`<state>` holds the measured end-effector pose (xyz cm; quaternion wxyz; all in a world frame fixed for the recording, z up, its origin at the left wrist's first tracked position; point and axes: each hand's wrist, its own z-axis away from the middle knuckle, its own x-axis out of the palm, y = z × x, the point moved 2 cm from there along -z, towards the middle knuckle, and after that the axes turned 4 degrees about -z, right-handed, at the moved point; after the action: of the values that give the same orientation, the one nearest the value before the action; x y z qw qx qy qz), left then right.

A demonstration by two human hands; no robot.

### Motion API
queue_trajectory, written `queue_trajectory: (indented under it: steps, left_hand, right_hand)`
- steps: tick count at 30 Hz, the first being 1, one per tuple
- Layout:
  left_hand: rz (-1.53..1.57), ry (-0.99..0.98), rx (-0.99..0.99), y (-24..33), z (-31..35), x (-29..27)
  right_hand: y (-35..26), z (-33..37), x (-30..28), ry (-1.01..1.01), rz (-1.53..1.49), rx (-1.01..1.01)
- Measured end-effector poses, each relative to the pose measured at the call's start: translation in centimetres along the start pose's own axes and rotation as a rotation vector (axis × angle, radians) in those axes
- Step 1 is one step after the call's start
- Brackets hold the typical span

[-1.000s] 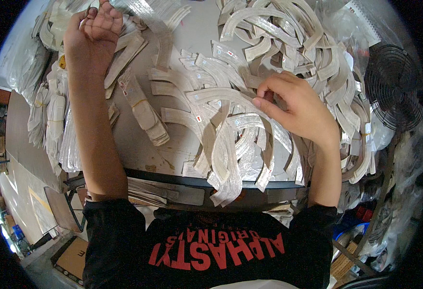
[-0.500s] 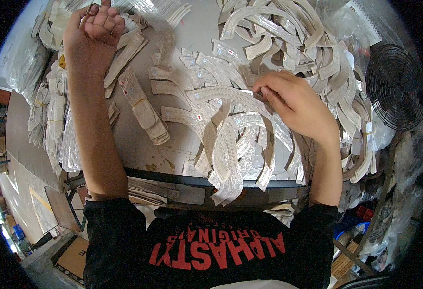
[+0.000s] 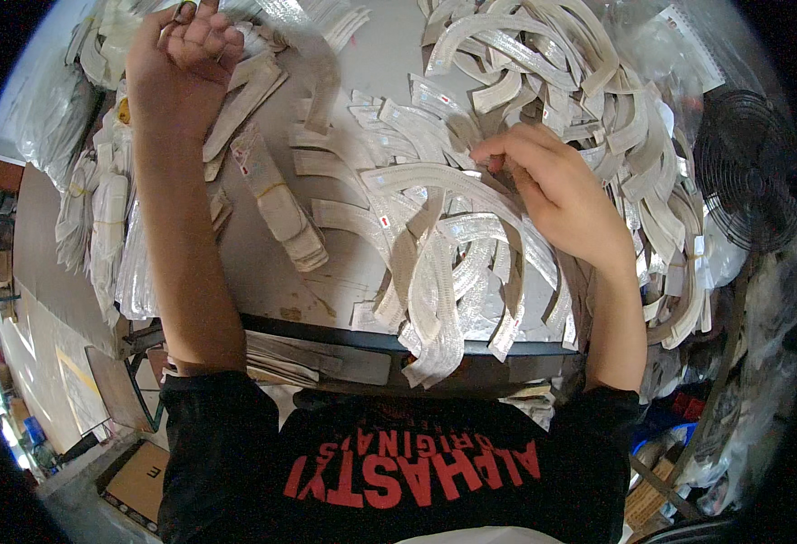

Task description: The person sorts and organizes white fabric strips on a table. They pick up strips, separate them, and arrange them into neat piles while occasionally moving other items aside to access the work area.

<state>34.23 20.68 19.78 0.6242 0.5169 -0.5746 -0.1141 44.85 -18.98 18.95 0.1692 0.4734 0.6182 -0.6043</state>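
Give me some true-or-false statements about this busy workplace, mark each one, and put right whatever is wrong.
1. The right hand is among or just above the curved strips. True.
2. The fan is at the left side of the picture. False: the fan is at the right side.
3. A banded bundle lies to the left of the right hand. True.
4. The left hand is lower in the picture than the right hand. False: it is higher, at the upper left.
5. The shirt is black with red lettering. True.
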Motion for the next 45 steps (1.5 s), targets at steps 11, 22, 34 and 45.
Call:
queue_trajectory:
  steps: [11,22,34,45]
  left_hand:
    - [-0.003,-0.032,-0.004,0.4,0.1,0.1]
    - [0.022,-0.022,-0.012,0.4,0.4,0.8]
    - [-0.04,-0.038,-0.017,0.1,0.2,0.5]
    - [-0.059,-0.003,0.009,0.1,0.5,0.6]
  right_hand:
    - [0.2,-1.5,2.1,0.046,0.016,-0.045]
    - [0.3,-1.3,2.6,0.091,0.212,-0.007]
    - [0.2,-0.9,2.4,0.088,0.203,0.048]
    - [-1.7,-0.2,2.1,-0.046,0.258,-0.019]
